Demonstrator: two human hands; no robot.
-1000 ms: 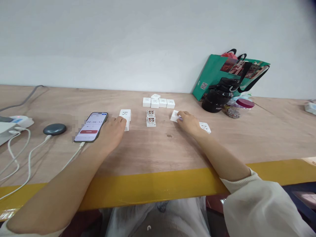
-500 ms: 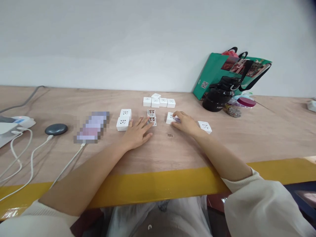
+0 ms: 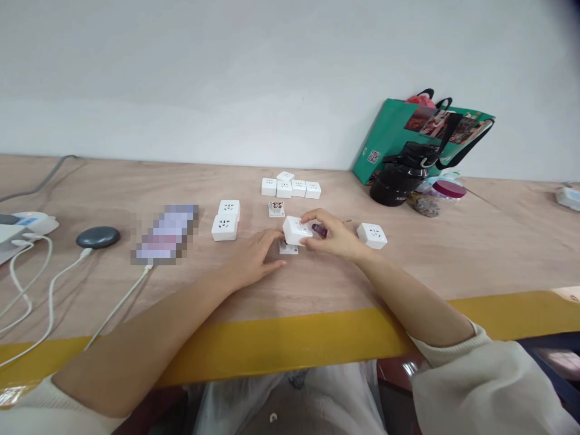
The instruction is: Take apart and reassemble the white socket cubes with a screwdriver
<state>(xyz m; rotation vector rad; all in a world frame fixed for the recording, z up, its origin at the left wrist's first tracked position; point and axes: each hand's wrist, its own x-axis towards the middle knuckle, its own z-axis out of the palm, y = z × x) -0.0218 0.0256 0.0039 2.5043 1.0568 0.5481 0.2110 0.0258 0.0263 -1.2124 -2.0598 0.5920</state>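
In my right hand (image 3: 333,234) is a white socket cover (image 3: 296,231), pinched between thumb and fingers. A purple-handled screwdriver (image 3: 319,230) is tucked in the same hand, its thin shaft showing beyond the knuckles. Directly below the cover lies a white socket base (image 3: 289,248), partly hidden by it. My left hand (image 3: 256,258) rests on the table with thumb and fingers apart, fingertips at the left side of the cover and base. Whether they touch the base I cannot tell. Another socket base (image 3: 276,209), with metal parts showing, lies just behind.
Two white sockets (image 3: 225,227) stand to the left, one (image 3: 372,235) to the right, and several (image 3: 284,188) at the back. A phone (image 3: 167,232) and a dark round device (image 3: 98,237) with cables lie left. A black bottle (image 3: 396,181) and green bag (image 3: 380,136) stand back right.
My right hand has lifted the socket cover and brought it left over one socket base. That base has shifted nearer to me, away from the other. My left hand has come slightly nearer too.
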